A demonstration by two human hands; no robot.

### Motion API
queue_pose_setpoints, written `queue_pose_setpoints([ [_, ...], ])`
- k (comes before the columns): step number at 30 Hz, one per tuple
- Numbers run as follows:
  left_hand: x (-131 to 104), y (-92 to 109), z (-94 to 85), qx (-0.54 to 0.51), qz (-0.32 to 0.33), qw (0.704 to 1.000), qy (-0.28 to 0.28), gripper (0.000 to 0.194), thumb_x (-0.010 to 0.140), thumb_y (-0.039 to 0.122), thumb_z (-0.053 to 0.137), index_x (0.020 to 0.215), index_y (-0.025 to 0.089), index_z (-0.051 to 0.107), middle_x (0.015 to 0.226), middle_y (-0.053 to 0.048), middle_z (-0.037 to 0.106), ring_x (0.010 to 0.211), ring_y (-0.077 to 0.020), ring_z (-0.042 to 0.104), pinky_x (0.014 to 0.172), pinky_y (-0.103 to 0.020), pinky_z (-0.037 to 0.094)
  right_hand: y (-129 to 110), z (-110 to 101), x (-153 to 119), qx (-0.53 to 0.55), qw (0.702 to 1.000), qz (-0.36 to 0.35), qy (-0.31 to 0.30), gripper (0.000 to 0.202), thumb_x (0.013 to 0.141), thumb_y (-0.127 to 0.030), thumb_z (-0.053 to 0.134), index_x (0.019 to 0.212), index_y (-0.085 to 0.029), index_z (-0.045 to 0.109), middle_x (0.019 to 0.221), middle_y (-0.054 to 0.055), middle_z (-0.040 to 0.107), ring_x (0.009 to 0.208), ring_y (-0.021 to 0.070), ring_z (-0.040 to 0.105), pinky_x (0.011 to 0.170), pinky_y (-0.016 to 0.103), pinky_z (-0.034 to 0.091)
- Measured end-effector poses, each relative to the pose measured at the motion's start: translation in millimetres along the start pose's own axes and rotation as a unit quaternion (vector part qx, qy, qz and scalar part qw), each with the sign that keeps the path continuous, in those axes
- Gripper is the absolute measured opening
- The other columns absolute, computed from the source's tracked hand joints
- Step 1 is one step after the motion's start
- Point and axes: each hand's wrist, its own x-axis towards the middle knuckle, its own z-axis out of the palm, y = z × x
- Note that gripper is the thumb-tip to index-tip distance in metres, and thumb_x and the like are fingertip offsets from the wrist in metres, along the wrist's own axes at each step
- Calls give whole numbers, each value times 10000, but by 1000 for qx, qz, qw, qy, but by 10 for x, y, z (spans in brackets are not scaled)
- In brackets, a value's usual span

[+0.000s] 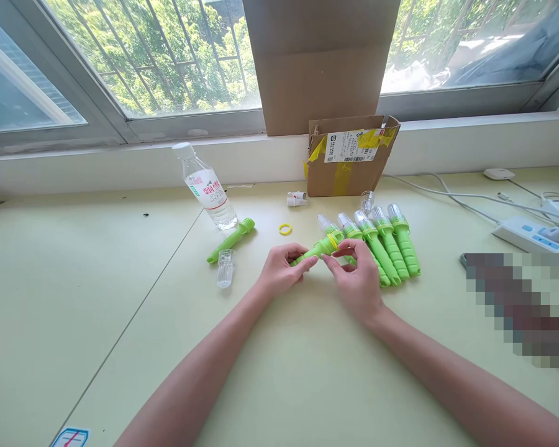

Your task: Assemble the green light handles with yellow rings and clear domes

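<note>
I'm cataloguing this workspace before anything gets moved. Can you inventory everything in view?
held handle: 1, green, centre
fitted ring: 1, yellow, held handle's end
loose ring: 1, yellow, behind held handle
loose handle: 1, green, left
capped handles: 5, green with clear caps, right of centre
cardboard box: 1, brown, rear
loose caps: 2, clear, one near loose handle, one near box
small parts: about 2, white, left of box
bottle: 1, clear, left rear
cardboard panel: 1, brown, rear
power strip: 1, white, right
cables: several, white, right
pixelated item: 1, obscured, right
sticker: 1, blue-white, bottom left
windows: several panes, grey-framed, rear
tabletop: pale green, throughout
left hand: 1, gripping held handle
right hand: 1, at its ringed end
</note>
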Motion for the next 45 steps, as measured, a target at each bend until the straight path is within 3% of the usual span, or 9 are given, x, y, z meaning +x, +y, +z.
queue_pose_setpoints([
  [13,-8,73,-76,-22,-36,998,-52,345,783,478,633,798,133,633,636,-6,587,443,-74,507,395,-195,365,-15,2,-28,13,1000,-14,-7,216,810,-325,659,925,-237,499,999,42,521,866,183,599,495,239,515],
  [17,-8,57,-55,-2,-26,999,-41,348,761,482,653,821,139,626,634,2,578,456,-77,487,412,-210,379,-1,15,-34,37,999,14,-24,233,817,-347,650,933,-239,480,1016,37,581,739,156,617,503,263,521],
  [20,3,-4,-9,64,51,997,5,323,706,433,717,858,169,608,583,44,522,493,-80,462,456,-210,377,17,23,-35,32,999,19,-9,247,805,-366,663,929,-234,494,1016,36,598,663,138,603,490,270,510],
  [24,18,-114,54,191,188,958,100,263,687,322,737,864,196,588,729,11,612,634,-112,538,582,-234,428,19,27,-38,41,999,21,13,268,793,-389,677,936,-235,511,1026,36,608,682,144,606,504,275,519],
  [27,12,-155,73,230,223,935,151,182,739,310,684,820,199,565,745,-7,629,661,-124,570,617,-244,446,10,22,-33,54,998,20,17,286,784,-412,686,921,-235,508,1019,34,605,688,145,603,518,283,530],
  [34,-5,-154,69,244,180,942,142,198,736,369,675,750,196,581,708,-18,654,616,-127,569,604,-247,446,32,0,3,58,997,47,-7,360,745,-480,708,914,-224,519,879,20,576,682,161,606,487,278,537],
  [45,0,-91,61,130,125,977,110,251,689,373,720,689,160,587,587,26,562,515,-74,439,498,-210,371,23,-8,-2,50,997,60,-27,391,732,-482,720,940,-229,506,890,19,588,701,163,617,508,283,552],
])
